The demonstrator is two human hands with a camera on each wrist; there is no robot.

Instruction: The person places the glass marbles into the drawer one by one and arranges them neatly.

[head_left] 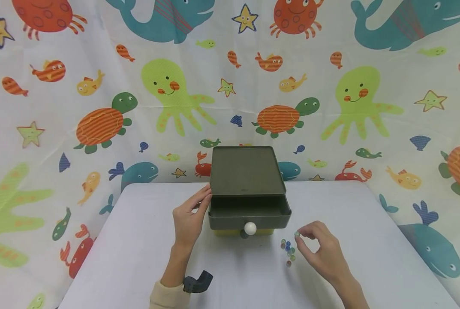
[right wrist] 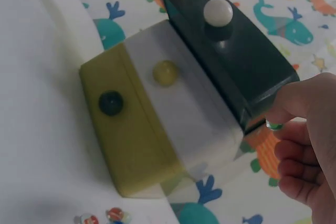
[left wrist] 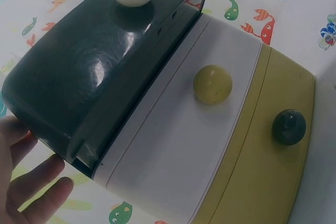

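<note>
A small three-drawer chest (head_left: 246,171) stands at the middle of the white table (head_left: 137,240). Its dark green top drawer (head_left: 249,212), with a white knob (head_left: 250,228), is pulled out and looks empty. Below it are a white drawer with a yellow knob (left wrist: 212,84) and a yellow drawer with a dark knob (left wrist: 288,127), both closed. My left hand (head_left: 202,197) rests with straight fingers against the chest's left side. To the right of the drawer front, my right hand (head_left: 300,235) pinches a small green marble (right wrist: 274,126) between thumb and forefinger.
Several glass marbles (head_left: 287,251) lie in a loose cluster on the table just below my right hand. A sea-creature patterned cloth (head_left: 98,107) hangs behind and around the table. A dark camera mount (head_left: 198,282) sits on my left wrist.
</note>
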